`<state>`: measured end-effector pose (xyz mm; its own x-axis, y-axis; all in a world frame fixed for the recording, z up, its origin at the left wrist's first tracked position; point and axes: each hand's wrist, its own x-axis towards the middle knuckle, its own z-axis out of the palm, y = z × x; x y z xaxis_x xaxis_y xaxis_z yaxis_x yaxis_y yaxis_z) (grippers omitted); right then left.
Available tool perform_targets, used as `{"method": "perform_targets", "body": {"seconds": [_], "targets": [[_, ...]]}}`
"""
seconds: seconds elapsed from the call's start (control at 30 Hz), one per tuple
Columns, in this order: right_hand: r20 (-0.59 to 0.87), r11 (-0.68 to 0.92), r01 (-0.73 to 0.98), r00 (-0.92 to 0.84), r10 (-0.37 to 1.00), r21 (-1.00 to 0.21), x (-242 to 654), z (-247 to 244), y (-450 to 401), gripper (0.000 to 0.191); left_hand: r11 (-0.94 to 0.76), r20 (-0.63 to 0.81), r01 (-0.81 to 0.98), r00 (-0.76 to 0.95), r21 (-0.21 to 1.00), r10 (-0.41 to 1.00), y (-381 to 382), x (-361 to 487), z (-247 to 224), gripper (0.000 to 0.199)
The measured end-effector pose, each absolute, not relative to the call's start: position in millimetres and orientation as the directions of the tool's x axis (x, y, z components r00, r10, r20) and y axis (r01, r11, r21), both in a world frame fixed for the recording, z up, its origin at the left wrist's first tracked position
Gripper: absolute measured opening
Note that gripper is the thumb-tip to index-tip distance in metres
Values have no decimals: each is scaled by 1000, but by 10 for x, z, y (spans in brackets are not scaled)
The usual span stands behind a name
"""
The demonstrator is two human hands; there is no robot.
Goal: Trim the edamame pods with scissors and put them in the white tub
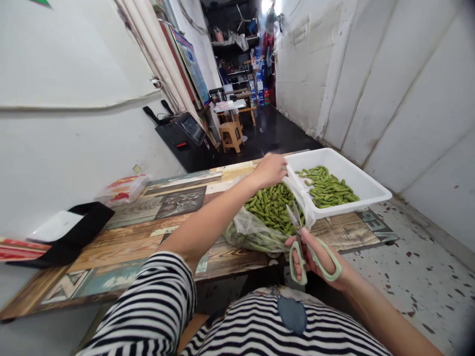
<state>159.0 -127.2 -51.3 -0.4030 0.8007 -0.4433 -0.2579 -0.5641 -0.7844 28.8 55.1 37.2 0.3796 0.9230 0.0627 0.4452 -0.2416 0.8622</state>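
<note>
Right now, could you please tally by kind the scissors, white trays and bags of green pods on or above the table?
Scissors: 1
White tray: 1
Bag of green pods: 1
Total: 3

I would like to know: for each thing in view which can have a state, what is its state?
Scissors: blades apart, held in the right hand.
Plastic bag: open on top, green pods showing inside.
White tray: partly filled with green pods.
Left hand: fingers curled near the tray's corner; grip unclear.
Stool: upright.
</note>
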Motion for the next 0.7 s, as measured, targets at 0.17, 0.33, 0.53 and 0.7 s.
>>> {"method": "perform_targets", "body": {"seconds": [0.17, 0.33, 0.53, 0.7], "targets": [[-416, -538, -245, -412, 811, -806, 1584, -553, -1262, 45, -294, -70, 846, 360, 446, 930, 662, -11, -144, 6], [-418, -533, -241, -399, 816, -811, 1566, -584, -1275, 45, -278, 18, 898, 289, 340, 957, 743, 8, -403, 22], [-420, -514, -244, -349, 838, -823, 1606, -579, -1254, 44, -417, 8, 736, 489, 533, 872, 600, -71, -376, 23], [-422, -494, -188, -322, 847, -849, 1565, -515, -1183, 43, -331, 17, 609, 462, 721, 887, 344, -149, -279, 29]]}}
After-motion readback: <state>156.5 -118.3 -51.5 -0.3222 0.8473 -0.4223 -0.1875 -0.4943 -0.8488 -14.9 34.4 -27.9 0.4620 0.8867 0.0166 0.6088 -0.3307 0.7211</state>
